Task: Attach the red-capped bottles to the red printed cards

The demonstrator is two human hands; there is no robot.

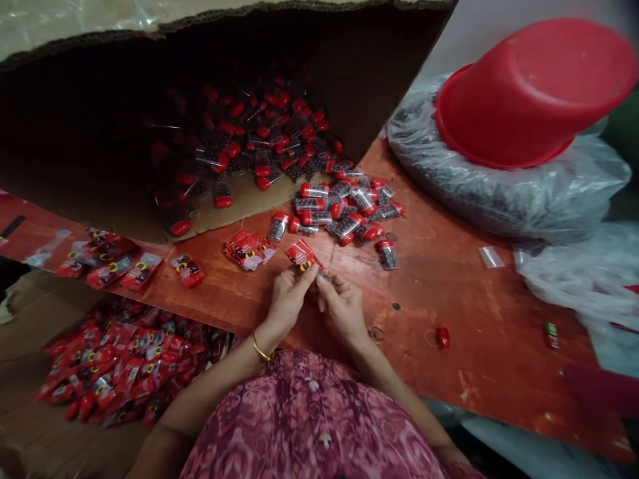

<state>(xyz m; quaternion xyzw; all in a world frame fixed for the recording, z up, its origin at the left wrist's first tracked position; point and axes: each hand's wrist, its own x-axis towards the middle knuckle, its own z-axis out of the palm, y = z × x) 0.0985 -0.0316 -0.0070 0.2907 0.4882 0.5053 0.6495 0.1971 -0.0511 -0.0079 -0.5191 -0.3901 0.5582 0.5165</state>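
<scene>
My left hand (289,298) is closed on red printed cards (301,253), which stick out past the thumb. Against it, my right hand (344,306) pinches something small and dark at the cards' lower end, mostly hidden by the fingers. A fanned stack of similar red cards (248,249) lies on the table just left of the hands. Beyond them is a pile of small transparent containers with red caps and dark contents (344,209). One such container (388,255) lies apart, to the right of the pile.
A large cardboard box (389,73) lies open towards me, with many red-capped containers inside. Packed red packets (140,271) lie on the table's left, more packets (124,366) below it. A red bucket (529,93) rests upside down on a filled plastic bag (479,193).
</scene>
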